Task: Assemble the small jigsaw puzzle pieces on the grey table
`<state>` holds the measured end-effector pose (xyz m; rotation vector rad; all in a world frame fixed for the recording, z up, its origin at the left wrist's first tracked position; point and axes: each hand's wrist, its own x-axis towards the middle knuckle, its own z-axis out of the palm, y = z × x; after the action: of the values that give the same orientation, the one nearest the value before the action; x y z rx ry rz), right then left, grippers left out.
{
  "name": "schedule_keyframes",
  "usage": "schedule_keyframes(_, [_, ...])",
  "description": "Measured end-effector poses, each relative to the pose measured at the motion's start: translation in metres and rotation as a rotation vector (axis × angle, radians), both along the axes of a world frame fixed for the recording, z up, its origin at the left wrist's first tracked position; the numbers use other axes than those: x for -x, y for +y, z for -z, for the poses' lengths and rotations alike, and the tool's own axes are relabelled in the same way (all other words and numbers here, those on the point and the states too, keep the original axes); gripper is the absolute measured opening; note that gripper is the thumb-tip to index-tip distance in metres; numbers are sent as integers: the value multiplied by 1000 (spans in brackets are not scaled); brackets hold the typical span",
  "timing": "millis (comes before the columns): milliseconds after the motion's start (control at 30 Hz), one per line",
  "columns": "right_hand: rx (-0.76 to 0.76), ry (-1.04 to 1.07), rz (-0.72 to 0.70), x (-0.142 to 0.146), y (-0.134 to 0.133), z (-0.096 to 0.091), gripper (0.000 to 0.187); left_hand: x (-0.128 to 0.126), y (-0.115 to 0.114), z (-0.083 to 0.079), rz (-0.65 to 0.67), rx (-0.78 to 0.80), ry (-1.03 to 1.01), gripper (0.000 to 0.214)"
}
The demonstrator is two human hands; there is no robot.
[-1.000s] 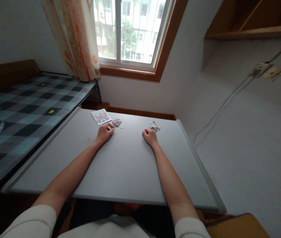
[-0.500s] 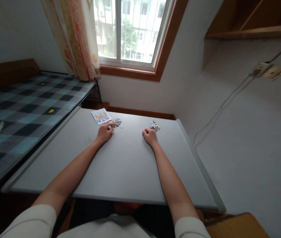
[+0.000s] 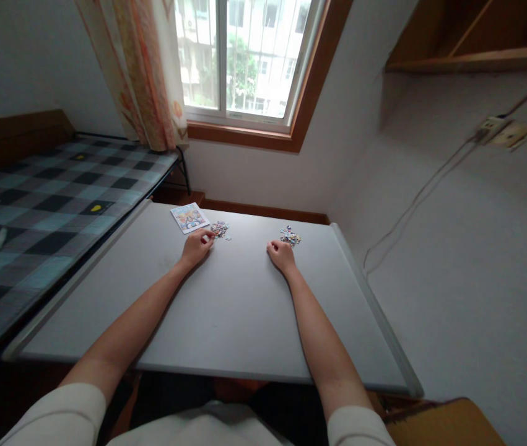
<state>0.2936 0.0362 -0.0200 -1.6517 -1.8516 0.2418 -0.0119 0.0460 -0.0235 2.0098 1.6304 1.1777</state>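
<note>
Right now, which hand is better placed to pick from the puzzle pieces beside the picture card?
Likely the left hand: its fingers reach the edge of that pile. The right hand is across the gap, loosely curled by the other pile.

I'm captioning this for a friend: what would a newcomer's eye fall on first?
Probably the bright window at the top. Next, the pale table below it, with the left hand by the left heap of puzzle pieces and the right hand by the right heap.
</note>
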Motion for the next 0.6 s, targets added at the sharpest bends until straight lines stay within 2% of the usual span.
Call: schedule_keyframes(600, [-7,-11,1,1,-1,-2,32,-1,-1,-2,-28,71,11,18])
